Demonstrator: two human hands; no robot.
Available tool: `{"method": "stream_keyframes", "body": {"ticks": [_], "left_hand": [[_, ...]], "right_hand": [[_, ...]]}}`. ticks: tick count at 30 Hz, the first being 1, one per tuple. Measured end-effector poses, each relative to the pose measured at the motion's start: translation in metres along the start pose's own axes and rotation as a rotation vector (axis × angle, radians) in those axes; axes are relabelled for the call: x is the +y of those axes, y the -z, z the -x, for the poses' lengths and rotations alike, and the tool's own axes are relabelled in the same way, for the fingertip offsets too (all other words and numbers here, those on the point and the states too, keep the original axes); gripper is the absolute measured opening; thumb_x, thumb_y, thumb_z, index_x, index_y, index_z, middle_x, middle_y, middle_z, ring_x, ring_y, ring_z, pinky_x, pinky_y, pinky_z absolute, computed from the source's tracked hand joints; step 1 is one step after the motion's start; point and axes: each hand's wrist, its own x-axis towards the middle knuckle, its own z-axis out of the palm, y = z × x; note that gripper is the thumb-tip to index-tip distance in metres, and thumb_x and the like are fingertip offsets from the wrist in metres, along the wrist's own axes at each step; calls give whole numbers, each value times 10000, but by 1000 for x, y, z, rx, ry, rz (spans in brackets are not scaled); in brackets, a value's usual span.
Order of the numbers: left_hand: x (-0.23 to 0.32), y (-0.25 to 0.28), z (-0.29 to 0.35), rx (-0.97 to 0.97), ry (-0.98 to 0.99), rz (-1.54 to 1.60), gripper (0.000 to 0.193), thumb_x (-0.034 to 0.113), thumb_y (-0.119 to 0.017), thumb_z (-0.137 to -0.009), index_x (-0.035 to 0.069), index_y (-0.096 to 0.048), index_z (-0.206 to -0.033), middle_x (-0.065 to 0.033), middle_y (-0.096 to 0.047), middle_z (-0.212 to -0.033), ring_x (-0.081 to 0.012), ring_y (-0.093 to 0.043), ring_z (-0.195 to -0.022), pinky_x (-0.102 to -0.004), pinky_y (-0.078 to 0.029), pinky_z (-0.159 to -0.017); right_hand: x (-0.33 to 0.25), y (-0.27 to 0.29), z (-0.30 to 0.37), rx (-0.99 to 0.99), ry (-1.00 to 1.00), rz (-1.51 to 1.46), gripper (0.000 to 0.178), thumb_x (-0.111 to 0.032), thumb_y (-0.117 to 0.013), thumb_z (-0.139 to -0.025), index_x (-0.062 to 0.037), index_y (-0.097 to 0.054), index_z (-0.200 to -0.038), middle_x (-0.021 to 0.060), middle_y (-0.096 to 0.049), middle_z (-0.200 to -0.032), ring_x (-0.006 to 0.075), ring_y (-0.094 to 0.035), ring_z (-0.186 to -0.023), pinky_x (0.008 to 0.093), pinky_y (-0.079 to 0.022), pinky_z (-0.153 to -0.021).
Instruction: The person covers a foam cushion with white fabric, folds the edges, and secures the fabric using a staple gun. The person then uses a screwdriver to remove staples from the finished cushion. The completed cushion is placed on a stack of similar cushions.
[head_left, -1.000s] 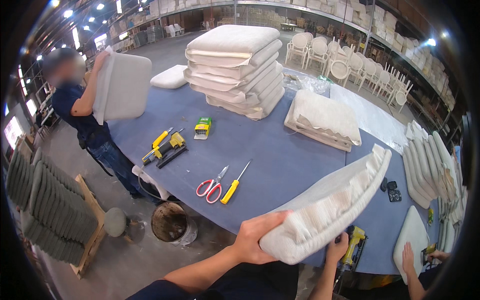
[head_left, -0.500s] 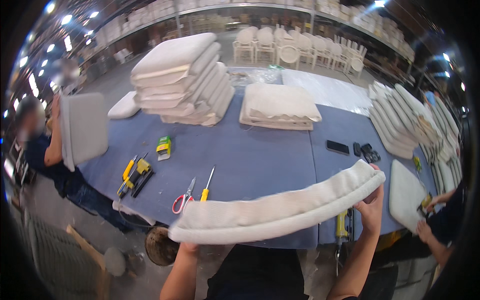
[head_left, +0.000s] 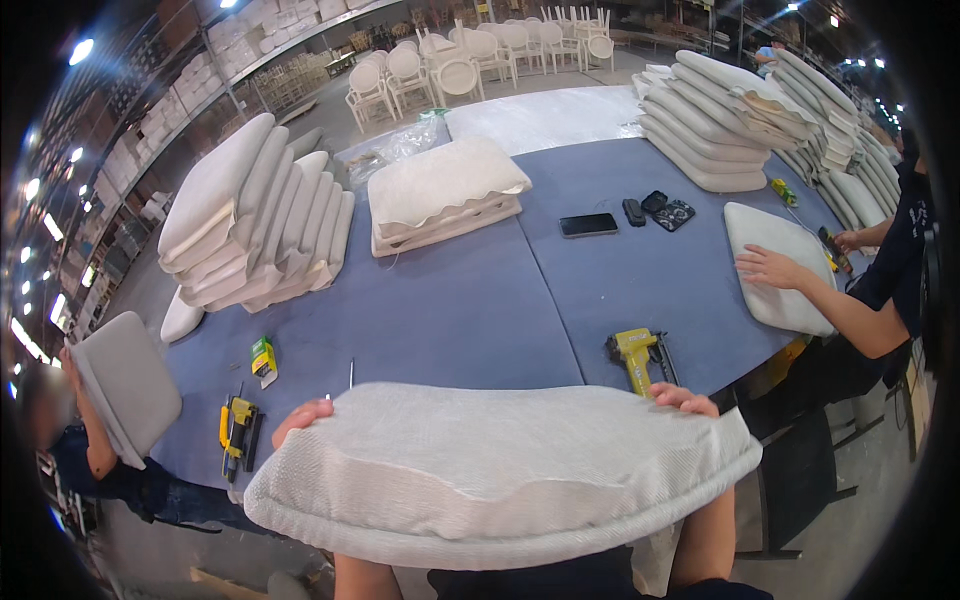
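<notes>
A pale fabric-covered seat cushion (head_left: 480,470) is held up in front of me, its long piped edge and loose fabric border toward me. My left hand (head_left: 302,416) grips its far left corner, and my right hand (head_left: 684,399) wraps over the far right corner; the fingertips of both show above the fabric while the palms are hidden. Just beyond the right hand a yellow staple gun (head_left: 636,357) lies on the blue-covered table (head_left: 470,310). A thin metal shaft (head_left: 351,372) pokes out behind the cushion near my left hand.
Stacked cushions stand at left (head_left: 255,220), centre (head_left: 445,195) and right (head_left: 705,125). A phone (head_left: 588,225), another yellow nail gun (head_left: 238,432) and a green-yellow box (head_left: 263,361) lie on the table. Two co-workers handle cushions, one at left (head_left: 130,385), one at right (head_left: 780,270).
The cushion has come down closer to me and tipped, so more of its broad face shows. Both hands now reach over its far corners. My view has turned right; the scissors are hidden.
</notes>
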Motion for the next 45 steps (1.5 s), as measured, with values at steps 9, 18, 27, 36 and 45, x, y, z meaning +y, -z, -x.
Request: {"method": "stream_keyframes", "body": {"ticks": [9,18,27,36,45], "left_hand": [[-36,-17,-75,28,515,44,806,695,-216,-1207,65,-717,-1246,-172,-760,-1288,-340,-703,-1282,-555,-486,-1252],[52,-15,-84,-719,-351,746,866,637,-124,-1202,38,-725,-1033,-195,-736,-1204,-357,-599,-1366,-634,-246,-1350],[104,-91,-141,-682,-196,208,615,456,-393,-1161,1,-759,-967,-133,-730,-1003,-244,-637,-1058,-456,-398,-1019],[100,-197,-145,-579,-163,268,495,348,-563,-1155,-21,-790,-915,-73,-715,-838,-151,-640,-825,-331,-490,-798],[70,-225,-162,-565,-48,304,492,358,-614,-1153,-29,-835,-945,-62,-773,-840,-145,-658,-797,-335,-522,-816]], "right_hand": [[-38,-17,39,-68,-748,393,661,-102,-651,-1070,-96,-500,-1713,182,-338,-1860,334,-345,-1721,443,-274,-1401],[44,-89,97,176,-556,700,623,-19,-563,-1100,-165,-527,-1705,209,-392,-1837,360,-421,-1679,418,-329,-1377],[97,-165,-30,148,-462,616,663,-192,-630,-1105,-114,-440,-1735,212,-524,-1709,373,-524,-1586,454,-413,-1313],[183,-132,-17,-27,-437,692,620,-267,-640,-1111,-89,-492,-1686,195,-582,-1645,398,-576,-1512,483,-455,-1269],[158,-143,-20,123,-585,420,552,-300,-662,-1111,-81,-581,-1611,157,-651,-1573,372,-607,-1475,485,-463,-1272]]}}
